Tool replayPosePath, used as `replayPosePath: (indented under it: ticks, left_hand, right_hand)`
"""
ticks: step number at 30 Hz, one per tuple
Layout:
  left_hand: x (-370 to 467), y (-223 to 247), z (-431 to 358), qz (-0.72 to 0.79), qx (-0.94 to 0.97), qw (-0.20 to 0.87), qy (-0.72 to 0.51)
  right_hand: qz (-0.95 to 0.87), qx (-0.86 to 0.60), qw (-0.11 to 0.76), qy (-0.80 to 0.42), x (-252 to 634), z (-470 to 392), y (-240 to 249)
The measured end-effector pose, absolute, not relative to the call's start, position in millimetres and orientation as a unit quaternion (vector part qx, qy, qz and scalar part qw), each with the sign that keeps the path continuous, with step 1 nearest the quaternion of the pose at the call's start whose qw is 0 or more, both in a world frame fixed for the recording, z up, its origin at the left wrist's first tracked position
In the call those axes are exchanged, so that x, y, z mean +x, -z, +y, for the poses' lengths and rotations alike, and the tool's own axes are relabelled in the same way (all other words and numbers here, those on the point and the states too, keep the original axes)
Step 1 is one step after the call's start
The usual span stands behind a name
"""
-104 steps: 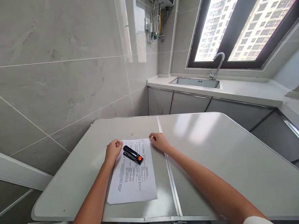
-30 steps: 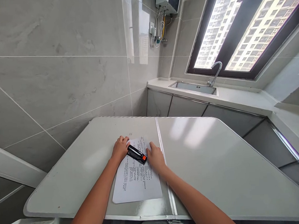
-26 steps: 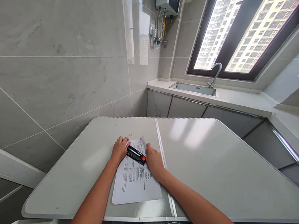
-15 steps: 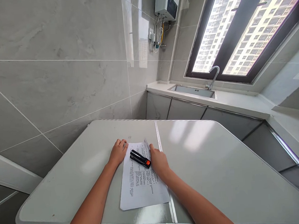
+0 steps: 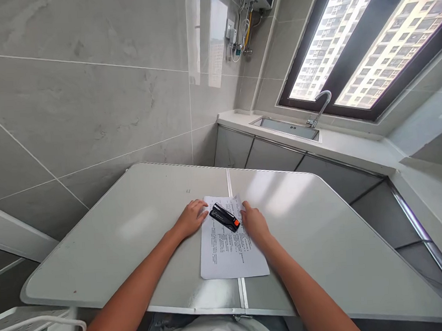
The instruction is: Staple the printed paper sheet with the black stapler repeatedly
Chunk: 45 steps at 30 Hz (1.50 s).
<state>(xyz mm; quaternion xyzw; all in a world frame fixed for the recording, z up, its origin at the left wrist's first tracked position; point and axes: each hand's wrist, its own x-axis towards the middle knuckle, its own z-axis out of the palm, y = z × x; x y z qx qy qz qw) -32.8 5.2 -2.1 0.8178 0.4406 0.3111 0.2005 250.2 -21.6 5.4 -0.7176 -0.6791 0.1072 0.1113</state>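
Printed sheets of paper (image 5: 232, 264) lie across the table's seam, with a black stapler (image 5: 224, 217) resting slantwise on their upper part. An orange-red patch marks the stapler's near right end. My left hand (image 5: 190, 219) is at the upper left edge of the paper, thumb and fingers closed at that edge. On the opposite side, my right hand (image 5: 255, 224) has its fingers closed on the upper right edge, where the corner looks slightly raised. Neither hand touches the stapler. How many sheets are stacked cannot be told.
The pale table (image 5: 151, 189) has a metal seam down its middle. Tiled wall (image 5: 127, 106) rises behind it. A counter with a sink (image 5: 288, 129) and faucet (image 5: 320, 109) runs under the window. A white rack (image 5: 32, 327) stands at the lower left.
The paper has slid right across the seam, carrying the stapler on top. Both hands have moved right with it. The view has tilted downward, and the right upper corner stands up less.
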Motion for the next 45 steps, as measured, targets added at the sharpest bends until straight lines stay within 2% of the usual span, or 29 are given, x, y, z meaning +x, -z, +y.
replayPosePath:
  ticks: [7, 12, 15, 19, 23, 30, 38, 45]
  left_hand:
    - [0.7, -4.8, 6.0, 0.434, 0.818, 0.282, -0.252]
    - [9.1, -0.9, 15.8, 0.455, 0.828, 0.227, -0.237]
    - [9.7, 7.4, 16.7, 0.45, 0.834, 0.209, -0.241]
    - [8.4, 12.7, 14.9, 0.436, 0.83, 0.222, -0.266]
    - [6.9, 10.9, 15.1, 0.407, 0.82, 0.29, -0.28]
    - [7.9, 12.9, 14.7, 0.41, 0.817, 0.307, -0.265]
    - [9.9, 11.4, 12.1, 0.39, 0.823, 0.302, -0.281]
    - [8.4, 13.0, 16.2, 0.379, 0.817, 0.312, -0.302]
  right_hand:
    - [-0.668, -0.719, 0.156, -0.112, 277.5, -14.0, -3.4]
    - [-0.655, -0.702, 0.258, -0.103, 281.8, -18.5, -12.6]
    - [-0.717, -0.598, 0.323, -0.158, 269.6, -28.3, -21.9]
    - [-0.804, -0.479, 0.282, -0.209, 247.5, -41.1, -24.4]
    - [-0.788, -0.52, 0.254, -0.213, 243.5, -40.0, -17.5]
    - [-0.74, -0.529, 0.339, -0.241, 264.9, -25.5, -3.1]
    - [-0.757, -0.513, 0.319, -0.248, 265.9, -19.0, 0.4]
    - [-0.765, -0.486, 0.342, -0.249, 268.7, -17.5, -7.6]
